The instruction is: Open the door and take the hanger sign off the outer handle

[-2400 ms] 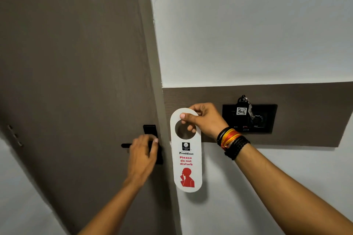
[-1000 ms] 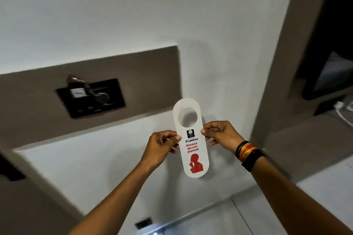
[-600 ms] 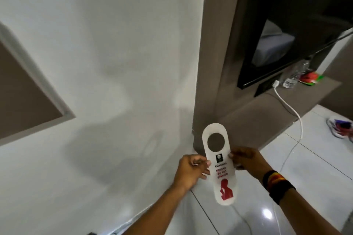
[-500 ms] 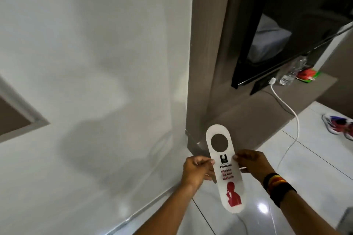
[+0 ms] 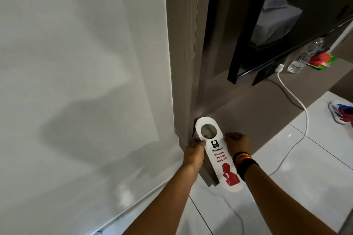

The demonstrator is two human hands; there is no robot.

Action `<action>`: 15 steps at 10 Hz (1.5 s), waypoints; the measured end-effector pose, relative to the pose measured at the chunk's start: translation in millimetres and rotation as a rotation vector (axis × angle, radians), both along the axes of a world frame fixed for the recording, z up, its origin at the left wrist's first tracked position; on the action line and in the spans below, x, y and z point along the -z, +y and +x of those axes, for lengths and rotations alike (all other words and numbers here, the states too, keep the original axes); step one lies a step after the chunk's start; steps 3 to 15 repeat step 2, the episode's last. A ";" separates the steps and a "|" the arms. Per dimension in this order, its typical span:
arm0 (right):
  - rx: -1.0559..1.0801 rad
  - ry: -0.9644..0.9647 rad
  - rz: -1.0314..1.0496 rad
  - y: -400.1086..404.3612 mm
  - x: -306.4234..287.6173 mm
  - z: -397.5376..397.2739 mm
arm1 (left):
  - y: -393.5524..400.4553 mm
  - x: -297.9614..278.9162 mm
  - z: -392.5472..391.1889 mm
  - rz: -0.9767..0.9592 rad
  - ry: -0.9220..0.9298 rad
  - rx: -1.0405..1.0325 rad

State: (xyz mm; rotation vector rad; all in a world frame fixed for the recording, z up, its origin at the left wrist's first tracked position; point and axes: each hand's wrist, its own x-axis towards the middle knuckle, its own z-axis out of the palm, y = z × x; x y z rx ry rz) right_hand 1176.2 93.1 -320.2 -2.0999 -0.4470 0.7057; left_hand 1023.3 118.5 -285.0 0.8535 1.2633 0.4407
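Hanger sign point(image 5: 219, 150) sits low centre of the frame, held in the air between 2 hands, free of any handle. White card, round hole at its upper end, black logo, red "Please do not disturb" lettering, red figure near the bottom. Card tilts with its top leaning to the left of the frame. Left hand point(image 5: 193, 155): grip closed on the sign's left edge just below the hole, thumb on the printed face. Right hand point(image 5: 237, 144): grip closed on the right edge at about the same height; dark and striped wristbands point(image 5: 244, 162) on that wrist. White wall point(image 5: 76, 63) fills the left half. Brown wood panel point(image 5: 181, 44) runs down the centre. Upper right: dark-framed screen point(image 5: 267, 25), white cable point(image 5: 298, 105) trailing down to the tiled floor point(image 5: 305, 177), plastic bottle point(image 5: 298, 63), a shoe point(image 5: 342, 112) at the right edge.
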 end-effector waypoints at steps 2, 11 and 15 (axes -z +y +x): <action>-0.270 -0.516 0.048 -18.1 -11.4 -39.3 | -19.8 17.5 -40.2 0.965 0.464 0.109; -0.270 -0.516 0.048 -18.1 -11.4 -39.3 | -19.8 17.5 -40.2 0.965 0.464 0.109; -0.270 -0.516 0.048 -18.1 -11.4 -39.3 | -19.8 17.5 -40.2 0.965 0.464 0.109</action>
